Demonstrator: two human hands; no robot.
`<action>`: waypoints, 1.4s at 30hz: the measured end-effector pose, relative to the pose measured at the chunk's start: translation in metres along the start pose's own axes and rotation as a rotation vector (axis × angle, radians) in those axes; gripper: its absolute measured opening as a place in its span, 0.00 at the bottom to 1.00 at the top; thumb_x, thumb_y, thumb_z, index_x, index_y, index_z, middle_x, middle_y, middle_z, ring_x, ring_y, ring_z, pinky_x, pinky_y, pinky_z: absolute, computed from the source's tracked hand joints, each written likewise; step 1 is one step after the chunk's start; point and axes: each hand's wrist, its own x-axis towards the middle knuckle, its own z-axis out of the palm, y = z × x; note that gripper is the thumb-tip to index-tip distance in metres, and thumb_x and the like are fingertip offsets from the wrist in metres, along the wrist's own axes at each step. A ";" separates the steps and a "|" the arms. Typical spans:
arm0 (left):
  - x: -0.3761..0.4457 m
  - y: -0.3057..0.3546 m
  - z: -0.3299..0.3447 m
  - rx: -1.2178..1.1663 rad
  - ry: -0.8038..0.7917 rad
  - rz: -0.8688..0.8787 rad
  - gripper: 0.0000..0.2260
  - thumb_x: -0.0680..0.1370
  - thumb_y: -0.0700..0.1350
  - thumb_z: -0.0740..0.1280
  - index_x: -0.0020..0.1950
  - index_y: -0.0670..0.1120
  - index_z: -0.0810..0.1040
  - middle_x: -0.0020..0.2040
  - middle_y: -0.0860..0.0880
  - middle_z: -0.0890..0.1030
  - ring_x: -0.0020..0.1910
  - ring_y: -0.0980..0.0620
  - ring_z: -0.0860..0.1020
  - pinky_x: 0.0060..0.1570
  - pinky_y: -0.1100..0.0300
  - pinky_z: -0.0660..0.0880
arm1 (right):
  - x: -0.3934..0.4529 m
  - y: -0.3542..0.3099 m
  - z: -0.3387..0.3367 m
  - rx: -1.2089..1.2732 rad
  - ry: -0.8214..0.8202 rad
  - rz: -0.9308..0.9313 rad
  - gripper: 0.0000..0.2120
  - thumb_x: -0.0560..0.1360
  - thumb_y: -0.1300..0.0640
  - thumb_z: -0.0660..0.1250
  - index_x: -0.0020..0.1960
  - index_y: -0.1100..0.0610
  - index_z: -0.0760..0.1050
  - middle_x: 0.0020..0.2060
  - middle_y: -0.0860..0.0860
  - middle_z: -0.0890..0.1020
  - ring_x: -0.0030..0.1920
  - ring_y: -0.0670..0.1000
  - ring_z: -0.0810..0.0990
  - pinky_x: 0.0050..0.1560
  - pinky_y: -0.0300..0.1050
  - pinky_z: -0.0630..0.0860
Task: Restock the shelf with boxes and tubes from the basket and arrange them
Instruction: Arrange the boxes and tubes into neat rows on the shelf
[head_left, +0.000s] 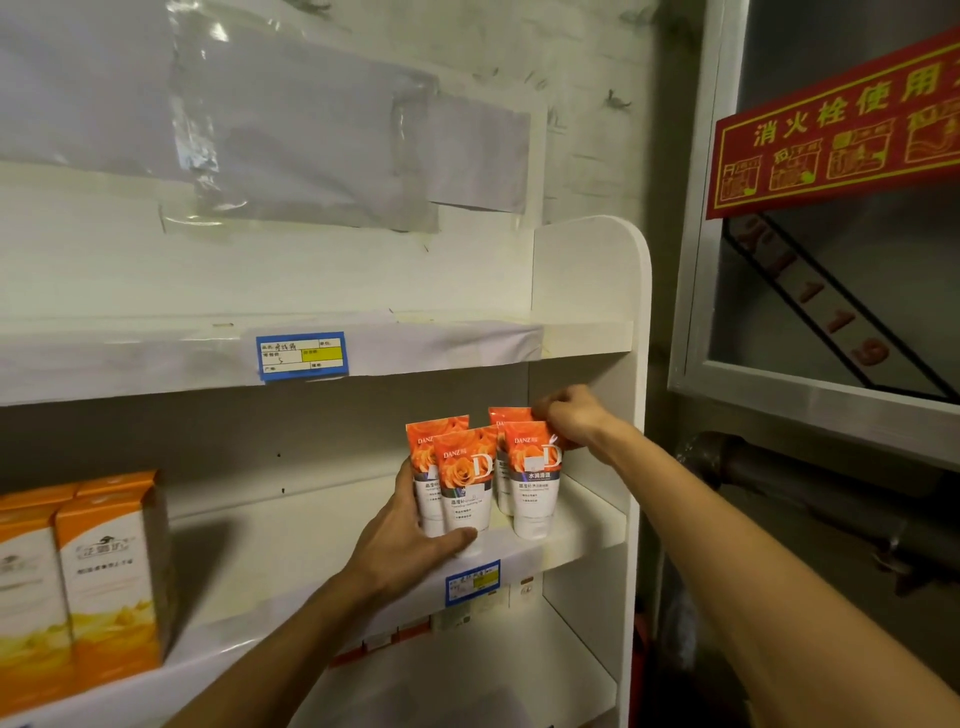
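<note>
Several orange-and-white tubes stand cap-down at the right end of the middle shelf, in two pairs. My left hand wraps around the left pair of tubes, thumb across the front tube's cap. My right hand pinches the top edges of the right pair of tubes, near the shelf's side panel. Orange-and-white boxes stand at the left end of the same shelf. The basket is out of view.
A white side panel closes the shelf on the right. The upper shelf carries a blue price label; another label sits on the middle shelf's edge. A glass cabinet with a red sign hangs at right.
</note>
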 end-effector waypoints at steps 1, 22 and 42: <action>0.000 0.000 0.000 0.001 0.000 -0.001 0.43 0.70 0.56 0.78 0.75 0.66 0.54 0.66 0.61 0.77 0.60 0.54 0.79 0.58 0.48 0.80 | -0.001 0.000 -0.001 0.000 -0.021 -0.004 0.10 0.81 0.55 0.62 0.58 0.58 0.77 0.46 0.54 0.83 0.46 0.52 0.83 0.45 0.47 0.81; 0.005 -0.003 0.000 0.015 -0.011 0.001 0.40 0.70 0.55 0.78 0.74 0.65 0.57 0.64 0.62 0.77 0.59 0.55 0.80 0.57 0.50 0.80 | -0.012 0.012 -0.008 0.265 0.097 -0.104 0.16 0.82 0.51 0.62 0.66 0.58 0.71 0.54 0.55 0.80 0.52 0.53 0.80 0.52 0.47 0.80; 0.004 0.000 0.000 0.037 0.006 0.018 0.38 0.71 0.53 0.78 0.74 0.60 0.59 0.62 0.57 0.80 0.54 0.56 0.81 0.54 0.50 0.81 | -0.070 0.104 0.078 -0.070 0.275 -0.132 0.29 0.67 0.44 0.76 0.63 0.42 0.66 0.54 0.44 0.81 0.52 0.49 0.82 0.50 0.53 0.83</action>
